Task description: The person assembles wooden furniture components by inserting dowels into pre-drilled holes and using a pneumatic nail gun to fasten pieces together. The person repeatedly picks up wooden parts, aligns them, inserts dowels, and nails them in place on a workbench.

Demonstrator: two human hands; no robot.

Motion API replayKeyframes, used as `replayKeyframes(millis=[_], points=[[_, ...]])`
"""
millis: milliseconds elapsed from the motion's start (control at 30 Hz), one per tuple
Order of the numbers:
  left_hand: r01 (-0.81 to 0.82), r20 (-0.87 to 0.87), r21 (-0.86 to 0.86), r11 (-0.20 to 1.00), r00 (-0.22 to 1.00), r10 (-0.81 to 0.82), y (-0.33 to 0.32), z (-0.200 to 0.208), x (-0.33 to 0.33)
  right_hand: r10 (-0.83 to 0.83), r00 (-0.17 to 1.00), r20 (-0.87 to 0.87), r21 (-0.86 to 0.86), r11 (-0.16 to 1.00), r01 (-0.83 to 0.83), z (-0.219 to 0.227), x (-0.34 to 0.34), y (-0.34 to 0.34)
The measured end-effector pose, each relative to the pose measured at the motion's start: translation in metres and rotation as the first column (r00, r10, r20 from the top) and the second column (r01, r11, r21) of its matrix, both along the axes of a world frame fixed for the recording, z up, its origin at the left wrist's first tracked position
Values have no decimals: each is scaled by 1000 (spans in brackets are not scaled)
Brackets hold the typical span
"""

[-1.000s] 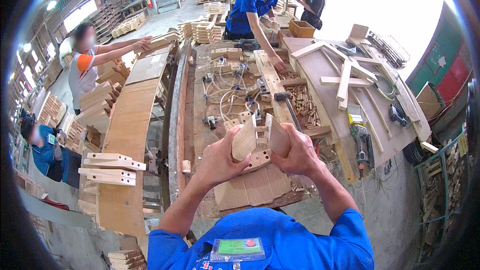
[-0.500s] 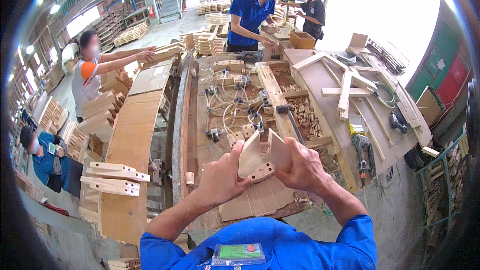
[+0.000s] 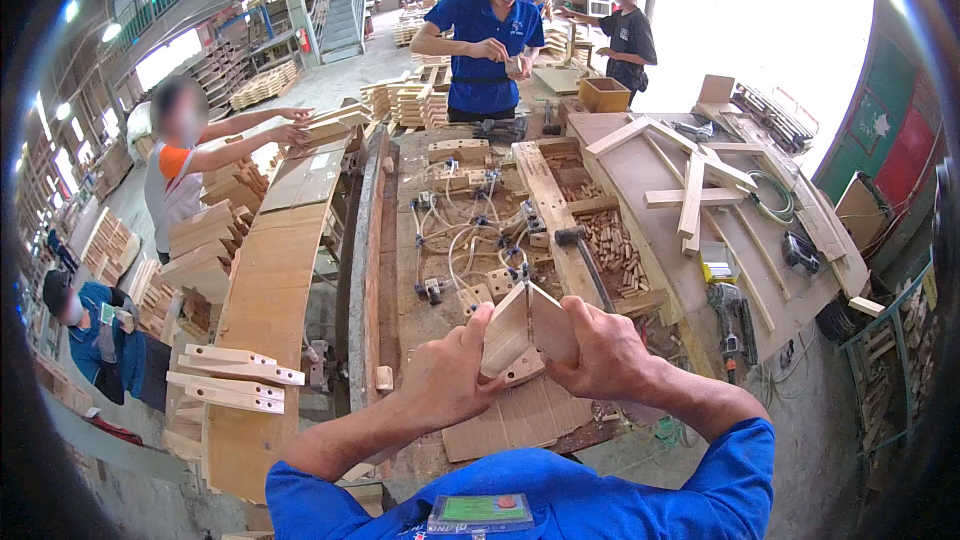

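Observation:
My left hand (image 3: pixel 445 370) is closed on a pale wooden piece (image 3: pixel 506 330), its thumb and fingers along the outer side. My right hand (image 3: pixel 617 348) grips a second wooden piece (image 3: pixel 551 326) in the same way. The two pieces tilt against each other in a peaked shape, their facing edges close together with a thin dark line between them. Whether the edges fully touch I cannot tell. Just under them is a light block with drilled holes (image 3: pixel 524 368), partly hidden by the pieces. A sheet of cardboard (image 3: pixel 515 425) lies nearer to me.
Hoses and clamps (image 3: pixel 470 230) spread over the workbench beyond my hands. A mallet (image 3: pixel 585 258) lies beside a tray of dowels (image 3: pixel 622 250). Power tools (image 3: pixel 735 325) rest at the right. Drilled wooden parts (image 3: pixel 235 375) sit on the left board. Co-workers stand left and at the far end.
The two wooden pieces have come together, narrowing the gap between them. The co-worker in blue across the bench has straightened up and now holds a small piece in both hands.

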State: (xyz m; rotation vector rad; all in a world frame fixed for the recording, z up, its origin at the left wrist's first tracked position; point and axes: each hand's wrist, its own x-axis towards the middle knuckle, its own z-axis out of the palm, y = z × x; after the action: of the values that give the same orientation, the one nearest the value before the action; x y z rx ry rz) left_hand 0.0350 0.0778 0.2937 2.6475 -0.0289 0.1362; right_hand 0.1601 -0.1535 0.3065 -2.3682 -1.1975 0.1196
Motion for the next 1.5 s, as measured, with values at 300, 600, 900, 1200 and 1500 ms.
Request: replayKeyframes(millis=[300, 600, 900, 1200, 1500], points=[[159, 19, -239, 958, 987, -159, 13, 18, 20, 16, 988, 154, 133, 990, -37, 7, 26, -10], [226, -39, -649, 726, 944, -329, 25, 12, 17, 156, 982, 103, 25, 987, -159, 44, 31, -4], [315, 64, -578, 753, 937, -343, 28, 35, 1, 173, 959, 223, 7, 984, -179, 72, 4, 0], [441, 242, -562, 700, 897, -371, 28, 35, 20, 148, 957, 248, 42, 986, -164, 76, 13, 3], [195, -121, -838, 511, 845, -521, 62, -20, 57, 30, 848, 529, 407, 868, -285, -14, 124, -6]])
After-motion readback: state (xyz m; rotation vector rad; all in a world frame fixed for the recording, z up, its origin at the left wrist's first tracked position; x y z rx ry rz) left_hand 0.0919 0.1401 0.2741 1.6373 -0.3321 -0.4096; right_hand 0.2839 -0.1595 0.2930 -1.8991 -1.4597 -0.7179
